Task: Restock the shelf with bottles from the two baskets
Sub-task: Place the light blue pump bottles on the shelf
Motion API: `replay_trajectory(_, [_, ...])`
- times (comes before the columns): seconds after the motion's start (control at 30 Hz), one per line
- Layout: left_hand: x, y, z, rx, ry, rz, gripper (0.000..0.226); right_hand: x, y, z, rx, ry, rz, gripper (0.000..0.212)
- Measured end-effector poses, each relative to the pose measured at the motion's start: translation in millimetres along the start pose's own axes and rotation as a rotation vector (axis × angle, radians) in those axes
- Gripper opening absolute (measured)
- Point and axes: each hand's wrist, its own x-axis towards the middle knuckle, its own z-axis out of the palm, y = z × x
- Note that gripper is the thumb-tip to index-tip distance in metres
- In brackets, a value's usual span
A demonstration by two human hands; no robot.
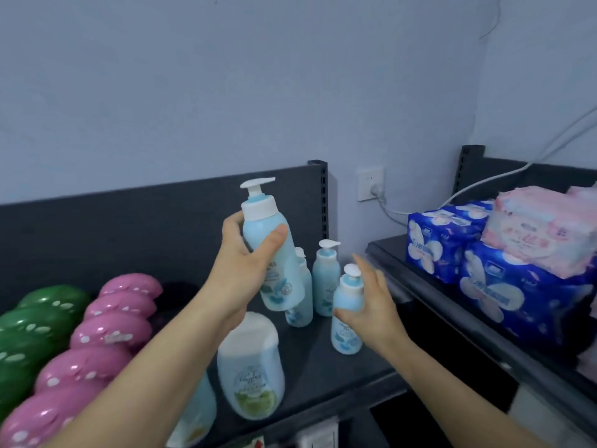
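Observation:
My left hand (239,276) grips a light blue pump bottle (284,286) around its body and holds it tilted, raised above the dark shelf (323,367). My right hand (378,305) is at the right side of a second light blue pump bottle (347,295) that stands upright on the shelf; its fingers are straight and spread, and the hand is blurred. Two more of these pump bottles (326,279) stand behind, near the back panel. No baskets are in view.
A large white bottle with a green label (250,360) stands at the shelf front, another beside it. Rows of pink bottles (113,328) and green bottles (38,321) fill the left. Blue and pink tissue packs (504,286) sit on the neighbouring right shelf. A wall socket (371,184) is behind.

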Motion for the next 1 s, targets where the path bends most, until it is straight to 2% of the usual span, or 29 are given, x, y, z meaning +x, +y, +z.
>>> replay_trajectory(0.13, [5.8, -9.1, 12.7, 0.123, 0.043, -0.020, 0.047, 20.7, 7.8, 6.4, -0.023, -0.065, -0.053, 0.097])
replay_trajectory(0.4, [2.2, -27.2, 47.4, 0.143, 0.082, -0.044, 0.045, 41.8, 22.6, 9.0, 0.137, -0.148, -0.117, 0.113])
replay_trajectory(0.63, [-11.1, -77.6, 77.8, 0.203, 0.166, -0.057, 0.047, 41.6, 47.0, 5.5, 0.168, -0.217, 0.017, 0.117])
replay_trajectory(0.7, [-14.3, -96.0, 82.4, 0.245, 0.210, -0.067, 0.050, 37.7, 53.8, 3.2, 0.162, -0.246, 0.051, 0.111])
replay_trajectory(0.87, [-13.6, -131.1, 89.1, 0.231, 0.281, -0.132, 0.050, 34.3, 62.4, 1.2, 0.155, -0.290, 0.044, 0.074])
replay_trajectory(1.0, [-12.0, -147.9, 92.0, 0.268, 0.317, -0.137, 0.054, 35.8, 66.7, 0.2, 0.153, -0.313, 0.016, 0.067])
